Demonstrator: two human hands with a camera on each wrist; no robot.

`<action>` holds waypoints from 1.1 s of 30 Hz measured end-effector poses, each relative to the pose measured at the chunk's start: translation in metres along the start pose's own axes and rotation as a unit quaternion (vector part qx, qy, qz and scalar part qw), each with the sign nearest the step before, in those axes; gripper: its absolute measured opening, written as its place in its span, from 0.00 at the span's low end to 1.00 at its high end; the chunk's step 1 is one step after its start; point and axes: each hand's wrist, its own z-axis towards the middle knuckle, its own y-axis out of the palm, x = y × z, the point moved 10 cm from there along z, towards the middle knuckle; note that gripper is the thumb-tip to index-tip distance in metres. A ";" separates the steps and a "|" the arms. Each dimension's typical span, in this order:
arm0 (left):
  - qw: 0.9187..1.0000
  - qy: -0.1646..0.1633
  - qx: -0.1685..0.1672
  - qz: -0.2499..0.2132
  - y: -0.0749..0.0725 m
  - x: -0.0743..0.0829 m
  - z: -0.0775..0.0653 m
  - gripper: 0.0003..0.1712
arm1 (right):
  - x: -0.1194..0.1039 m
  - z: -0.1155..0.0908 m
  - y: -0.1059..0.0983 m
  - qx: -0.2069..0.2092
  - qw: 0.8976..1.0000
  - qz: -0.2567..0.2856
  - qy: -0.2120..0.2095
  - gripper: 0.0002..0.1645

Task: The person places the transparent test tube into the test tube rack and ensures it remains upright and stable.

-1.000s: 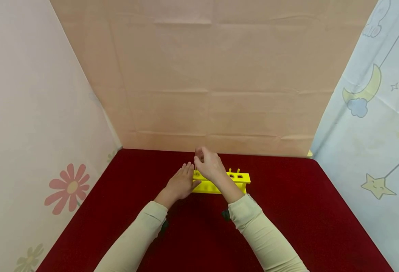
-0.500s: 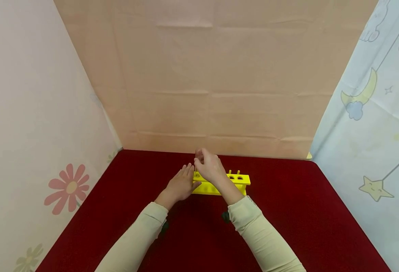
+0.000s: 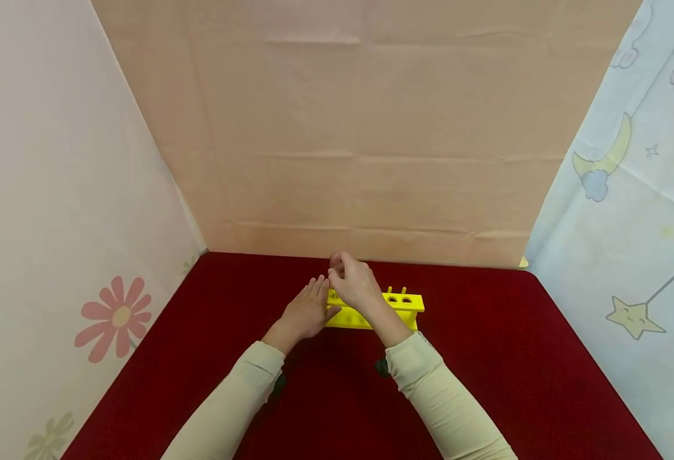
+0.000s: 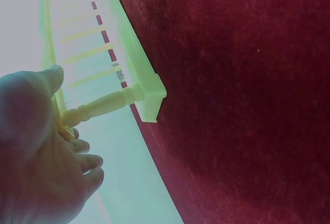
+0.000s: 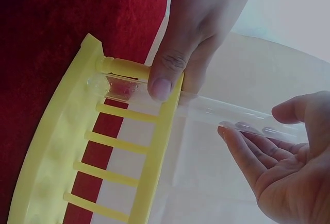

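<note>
A yellow test tube rack (image 3: 414,301) stands on the red table. At its left end my left hand (image 3: 305,312) steadies it, and the right wrist view shows the thumb in front of the top bar with fingers behind. Through the end hole passes a clear test tube (image 5: 221,110), its rounded bottom down at the rack's base. My right hand (image 5: 304,167) holds the tube's upper part, thumb on one side and fingers on the other. In the head view this hand (image 3: 356,281) arches over the rack and hides its middle holes.
Two yellow pegs (image 3: 404,291) rise behind the right holes of the rack. The red tabletop (image 3: 486,358) ends at a tan paper backdrop (image 3: 348,128). Patterned sheets (image 3: 653,211) hang on both sides.
Both hands keep practically the same places at the rack. Only the head view shifts slightly.
</note>
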 end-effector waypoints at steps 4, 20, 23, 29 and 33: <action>1.000 0.002 0.003 0.003 0.000 0.002 0.000 0.44 | 0.002 -0.002 0.000 0.000 1.000 -0.008 0.002 0.12; 1.000 0.002 0.001 0.002 0.002 0.001 0.001 0.44 | 0.007 -0.004 0.003 -0.003 1.000 -0.010 0.007 0.13; 1.000 0.002 0.004 -0.001 0.001 0.001 0.001 0.44 | 0.007 -0.005 0.002 -0.004 1.000 -0.008 0.010 0.14; 1.000 -0.001 0.003 0.000 0.000 0.001 0.000 0.44 | 0.007 -0.005 0.002 -0.003 1.000 -0.003 0.011 0.14; 1.000 -0.002 0.003 0.001 -0.001 0.001 0.000 0.44 | 0.008 -0.006 0.001 -0.002 1.000 -0.001 0.013 0.13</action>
